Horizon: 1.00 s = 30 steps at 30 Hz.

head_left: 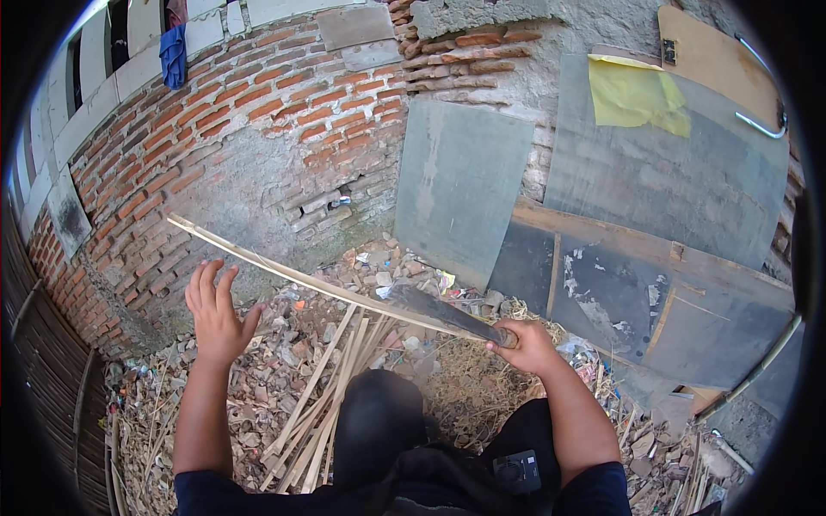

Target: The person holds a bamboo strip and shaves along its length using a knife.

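Note:
My right hand [527, 346] is closed around the handle of a machete [439, 313], whose dark, wide blade points to the left. A long, pale bamboo strip [284, 273] runs from the upper left down to the blade, overlapping or touching it near my right hand; whether the blade has cut into it I cannot tell. Off to the left, my left hand [217, 311] is raised with fingers apart, just below the strip and holding nothing. Several similar split bamboo strips [331, 387] lie in a loose bundle on the ground beside my left knee.
Broken brick rubble [258, 370] and dry straw [473, 378] cover the ground. A crumbling brick wall [284, 129] stands ahead, with a grey panel [460, 189] and a dark board [611, 292] leaning at right. A woven bamboo fence [43, 387] borders the left.

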{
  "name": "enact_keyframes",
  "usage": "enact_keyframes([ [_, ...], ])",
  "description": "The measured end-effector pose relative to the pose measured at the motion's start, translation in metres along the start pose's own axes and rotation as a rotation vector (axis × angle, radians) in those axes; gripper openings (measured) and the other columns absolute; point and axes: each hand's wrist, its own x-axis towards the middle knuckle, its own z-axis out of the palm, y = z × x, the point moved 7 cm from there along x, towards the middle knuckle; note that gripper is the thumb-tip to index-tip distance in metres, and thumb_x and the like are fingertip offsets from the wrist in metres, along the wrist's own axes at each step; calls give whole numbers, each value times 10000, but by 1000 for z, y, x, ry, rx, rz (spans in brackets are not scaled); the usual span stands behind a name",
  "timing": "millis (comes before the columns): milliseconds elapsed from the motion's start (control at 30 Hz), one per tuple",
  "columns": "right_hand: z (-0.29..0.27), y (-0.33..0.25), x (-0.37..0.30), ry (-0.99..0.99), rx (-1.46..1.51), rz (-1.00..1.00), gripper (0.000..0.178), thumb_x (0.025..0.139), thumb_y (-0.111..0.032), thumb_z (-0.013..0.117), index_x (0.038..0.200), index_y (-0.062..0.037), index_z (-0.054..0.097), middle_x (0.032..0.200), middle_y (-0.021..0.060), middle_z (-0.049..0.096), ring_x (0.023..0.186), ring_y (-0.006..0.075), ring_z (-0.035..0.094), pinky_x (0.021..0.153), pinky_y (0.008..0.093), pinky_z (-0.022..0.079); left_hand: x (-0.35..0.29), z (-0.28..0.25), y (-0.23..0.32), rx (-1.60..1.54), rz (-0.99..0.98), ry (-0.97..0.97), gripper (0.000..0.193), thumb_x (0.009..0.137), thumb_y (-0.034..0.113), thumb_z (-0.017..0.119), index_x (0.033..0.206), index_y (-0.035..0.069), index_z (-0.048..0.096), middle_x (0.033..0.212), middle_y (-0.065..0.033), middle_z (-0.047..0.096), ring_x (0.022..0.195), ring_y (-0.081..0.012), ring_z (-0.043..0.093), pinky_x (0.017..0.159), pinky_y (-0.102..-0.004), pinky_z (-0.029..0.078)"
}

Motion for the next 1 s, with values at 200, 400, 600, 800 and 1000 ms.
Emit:
enact_keyframes([
  [200,9,-16,2,-89,-90,-176,330,740,-271,826,1018,-116,740,838,145,719,787,357,697,732,440,552,-10,30,-59,26,94,-575,741,664,274,857,1307,101,531,1331,-141,523,1315,-363,445,1122,-555,309],
  [400,25,-14,-2,-158,-145,-232,357,670,-163,756,1026,-147,736,810,115,714,815,336,691,781,448,538,-78,80,-97,-38,-17,-951,372,757,282,738,1061,88,645,945,-141,695,950,-372,664,922,-515,483],
  [600,19,-20,-1,-184,-225,-232,375,648,-137,734,1023,-137,727,866,110,724,882,329,690,859,448,520,-121,101,-85,-47,33,-1080,257,778,259,676,987,109,684,785,-178,693,769,-396,681,721,-512,542],
  [800,-8,-7,0,131,-202,-299,331,646,-128,749,970,-75,708,995,135,723,942,354,683,881,468,514,-139,82,-70,-110,-186,-1072,231,821,306,679,919,97,683,788,-184,701,794,-404,687,725,-518,548],
  [1000,-8,13,1,66,-255,90,287,746,-245,770,976,-102,675,793,132,695,793,377,687,724,489,537,-196,73,1,-379,-519,-1102,345,890,375,668,882,31,677,737,-240,670,742,-438,669,677,-495,521],
])
